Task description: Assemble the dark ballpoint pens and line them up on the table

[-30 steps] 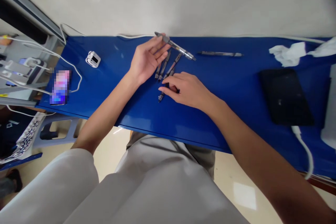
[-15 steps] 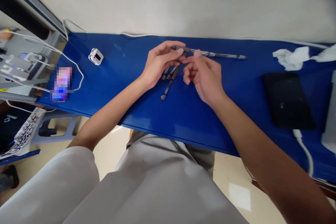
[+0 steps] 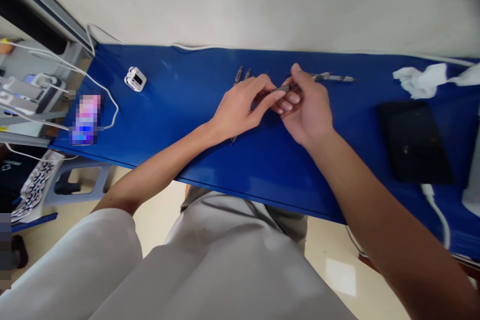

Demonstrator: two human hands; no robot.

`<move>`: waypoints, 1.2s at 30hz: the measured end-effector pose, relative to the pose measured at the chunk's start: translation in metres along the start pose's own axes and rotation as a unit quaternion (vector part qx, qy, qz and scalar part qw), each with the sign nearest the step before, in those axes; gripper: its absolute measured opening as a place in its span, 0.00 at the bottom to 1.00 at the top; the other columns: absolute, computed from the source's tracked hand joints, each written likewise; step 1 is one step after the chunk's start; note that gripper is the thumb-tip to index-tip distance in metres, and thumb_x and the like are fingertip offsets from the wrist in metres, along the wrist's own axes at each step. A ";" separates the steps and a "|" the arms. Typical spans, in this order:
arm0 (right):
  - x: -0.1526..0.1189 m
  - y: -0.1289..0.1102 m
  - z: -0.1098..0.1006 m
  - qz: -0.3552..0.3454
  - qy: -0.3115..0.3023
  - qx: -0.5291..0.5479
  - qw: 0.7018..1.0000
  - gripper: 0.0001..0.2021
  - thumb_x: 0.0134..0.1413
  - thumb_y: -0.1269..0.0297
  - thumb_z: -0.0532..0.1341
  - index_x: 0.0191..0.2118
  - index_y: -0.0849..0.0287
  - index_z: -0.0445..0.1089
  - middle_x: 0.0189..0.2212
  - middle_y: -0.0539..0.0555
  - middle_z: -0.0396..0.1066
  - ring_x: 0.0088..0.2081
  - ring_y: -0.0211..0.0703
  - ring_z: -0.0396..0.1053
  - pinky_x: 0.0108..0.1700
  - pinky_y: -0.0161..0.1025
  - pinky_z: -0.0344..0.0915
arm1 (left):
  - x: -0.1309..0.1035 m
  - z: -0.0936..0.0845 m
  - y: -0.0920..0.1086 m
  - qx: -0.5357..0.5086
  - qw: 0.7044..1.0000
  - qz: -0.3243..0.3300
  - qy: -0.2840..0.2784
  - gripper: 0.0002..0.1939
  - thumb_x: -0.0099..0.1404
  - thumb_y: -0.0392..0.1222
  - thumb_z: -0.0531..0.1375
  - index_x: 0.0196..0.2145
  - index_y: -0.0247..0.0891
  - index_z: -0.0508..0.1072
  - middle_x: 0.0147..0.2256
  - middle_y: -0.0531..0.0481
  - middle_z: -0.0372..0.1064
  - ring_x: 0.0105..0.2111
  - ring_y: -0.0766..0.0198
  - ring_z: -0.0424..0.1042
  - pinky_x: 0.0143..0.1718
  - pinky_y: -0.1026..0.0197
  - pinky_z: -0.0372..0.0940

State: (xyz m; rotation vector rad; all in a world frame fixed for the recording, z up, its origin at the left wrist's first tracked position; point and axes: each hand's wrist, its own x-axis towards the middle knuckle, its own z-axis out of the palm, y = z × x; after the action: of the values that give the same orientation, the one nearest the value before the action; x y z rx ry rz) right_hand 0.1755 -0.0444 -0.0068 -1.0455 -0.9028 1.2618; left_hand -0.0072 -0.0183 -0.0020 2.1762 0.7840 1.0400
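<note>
A pen with a dark grip (image 3: 284, 88) spans the gap between my two hands. My left hand (image 3: 240, 107), back upward, pinches its dark end with thumb and fingertips. My right hand (image 3: 310, 107) is closed round the pen farther along, palm partly turned up. Beyond the right hand, a clear pen (image 3: 342, 79) lies on the blue table; its near part is hidden. Under and behind my left hand lie more pens, with one pen end (image 3: 238, 76) and another (image 3: 247, 75) showing past the knuckles, and a dark tip (image 3: 233, 140) below the wrist.
On the blue table (image 3: 180, 110), a small white earbud case (image 3: 135, 79) and a blurred phone (image 3: 87, 120) with a cable are at left. Crumpled tissue (image 3: 422, 80) and a black device (image 3: 414, 142) with a white cable are at right. A wall (image 3: 240, 5) stands behind.
My left hand has turned palm-down and moved over the loose pens. My right hand has closed round the pen and shifted slightly right. The held pen has moved right.
</note>
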 end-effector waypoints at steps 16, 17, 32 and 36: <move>-0.001 0.001 0.003 -0.008 0.020 0.014 1.000 0.26 0.62 0.31 0.72 0.31 0.46 0.68 0.17 0.44 0.48 0.20 0.46 0.60 0.22 0.48 0.59 | 0.004 0.000 -0.008 0.074 0.997 0.021 0.001 0.26 0.83 0.66 0.51 0.40 0.48 0.78 0.36 0.46 0.78 0.42 0.51 0.79 0.48 0.49 0.68; 0.000 0.001 0.003 -0.008 0.019 0.018 1.000 0.26 0.62 0.31 0.72 0.31 0.47 0.68 0.17 0.44 0.48 0.20 0.46 0.59 0.22 0.47 0.59 | 0.004 0.000 -0.008 0.082 0.996 0.028 0.000 0.26 0.83 0.65 0.51 0.40 0.47 0.77 0.36 0.46 0.78 0.42 0.51 0.79 0.48 0.49 0.68; -0.004 -0.004 0.010 0.009 0.009 0.049 0.999 0.25 0.61 0.44 0.78 0.27 0.50 0.67 0.16 0.42 0.47 0.17 0.38 0.55 0.21 0.43 0.55 | 0.004 -0.001 -0.008 0.156 0.987 -0.011 -0.027 0.36 0.85 0.66 0.43 0.33 0.42 0.76 0.30 0.46 0.75 0.35 0.55 0.75 0.40 0.54 0.63; -0.004 -0.003 0.009 0.002 0.007 0.053 0.999 0.25 0.61 0.44 0.78 0.27 0.50 0.67 0.16 0.42 0.48 0.17 0.37 0.54 0.21 0.42 0.55 | 0.004 -0.001 -0.008 0.103 0.994 -0.030 -0.029 0.37 0.85 0.67 0.44 0.32 0.42 0.77 0.28 0.47 0.74 0.32 0.56 0.74 0.37 0.55 0.61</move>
State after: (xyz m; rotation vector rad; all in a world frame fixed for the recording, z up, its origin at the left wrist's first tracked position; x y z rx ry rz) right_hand 0.1669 -0.0474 -0.0014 -0.9721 -0.8149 1.2890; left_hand -0.0077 -0.0100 -0.0058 2.3288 0.9606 0.8949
